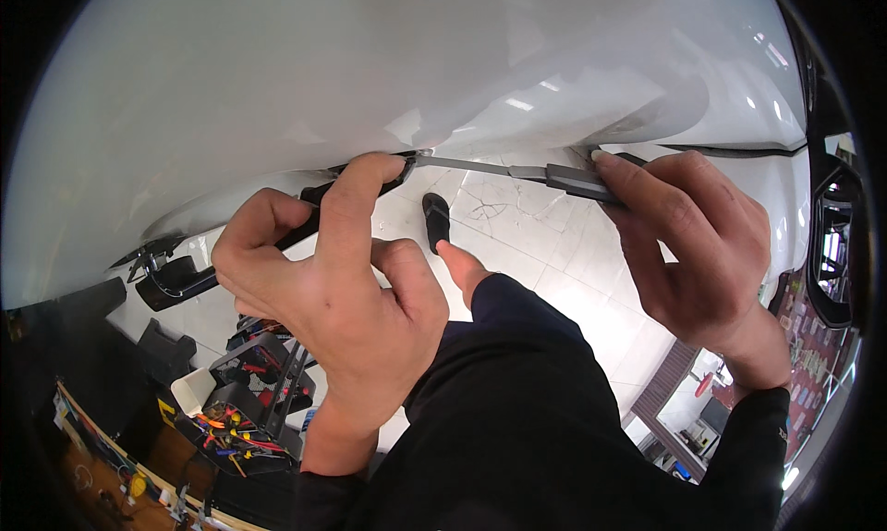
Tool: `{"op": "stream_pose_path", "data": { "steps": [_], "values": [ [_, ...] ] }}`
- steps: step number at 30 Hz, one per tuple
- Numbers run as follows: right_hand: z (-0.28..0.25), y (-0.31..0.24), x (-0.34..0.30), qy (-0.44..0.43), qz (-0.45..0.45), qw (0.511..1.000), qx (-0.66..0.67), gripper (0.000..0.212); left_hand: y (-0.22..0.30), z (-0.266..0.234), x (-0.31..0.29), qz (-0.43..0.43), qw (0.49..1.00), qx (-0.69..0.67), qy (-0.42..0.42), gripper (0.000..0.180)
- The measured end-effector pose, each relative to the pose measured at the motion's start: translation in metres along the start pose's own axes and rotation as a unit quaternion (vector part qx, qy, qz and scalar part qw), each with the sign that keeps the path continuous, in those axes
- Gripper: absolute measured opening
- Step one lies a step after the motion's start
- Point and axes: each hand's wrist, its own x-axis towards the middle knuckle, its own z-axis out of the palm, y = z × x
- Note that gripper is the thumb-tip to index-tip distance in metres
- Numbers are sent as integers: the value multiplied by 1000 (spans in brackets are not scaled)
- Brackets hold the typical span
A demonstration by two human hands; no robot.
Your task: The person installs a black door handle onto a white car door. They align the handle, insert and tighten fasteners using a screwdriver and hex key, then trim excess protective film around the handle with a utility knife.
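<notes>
A black car door handle (pixel 296 231) stands out from a glossy white car panel (pixel 305 78). My left hand (pixel 337 281) is closed on this handle, its fingers bent over the bar and the index fingertip near the bar's right end. My right hand (pixel 698 235) grips the dark grey grip of what looks like a cutter knife (pixel 577 182), thumb and fingers pressed around it. Its long, thin metal blade (pixel 471 166) points left, and the tip meets the handle's right end beside my left index finger. What the tip touches inside is too small to make out.
A tool cart (pixel 245 420) with several colourful hand tools is at the lower left, near a wooden workbench (pixel 120 476). White floor tiles (pixel 554 254) lie below, where my sandalled foot (pixel 439 224) shows. A black car mirror (pixel 832 244) is at the right edge.
</notes>
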Motion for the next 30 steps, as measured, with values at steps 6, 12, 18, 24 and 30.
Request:
{"op": "stream_pose_path", "data": {
  "steps": [6,12,18,24,30],
  "values": [
    [3,2,-2,17,-6,1000,10,41,0,-1,-1,4,1000,-12,-3,53],
    [7,9,0,17,-30,999,0,43,-1,-3,-1,-1,1000,-13,-4,55],
    [6,10,0,24,-35,999,-8,44,-2,-3,-1,-4,1000,-23,-4,55],
    [8,11,-1,24,-35,999,7,43,0,-3,-1,-17,1000,-25,-6,57],
    [10,11,0,24,-40,999,5,42,-1,-4,-2,-12,1000,-17,-6,58]
  ]
}}
